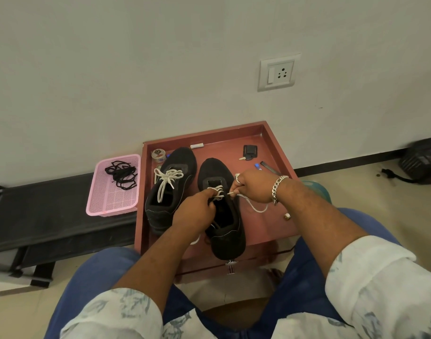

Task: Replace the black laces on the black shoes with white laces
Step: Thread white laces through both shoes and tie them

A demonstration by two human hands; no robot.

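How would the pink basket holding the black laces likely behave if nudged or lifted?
The pink basket looks like thin mesh plastic, so probably light and slightly flexible. Holding only the black laces, it would likely slide easily when pushed.

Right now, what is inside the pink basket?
A loose tangle of black laces lies toward the far end of the pink basket; the mesh floor nearer the person shows bare. Anything beneath the tangle is hidden.

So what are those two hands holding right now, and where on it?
Both hold the white lace of the right-hand black shoe. The right hand pinches it near its tip; the left hand grips it at the eyelets.
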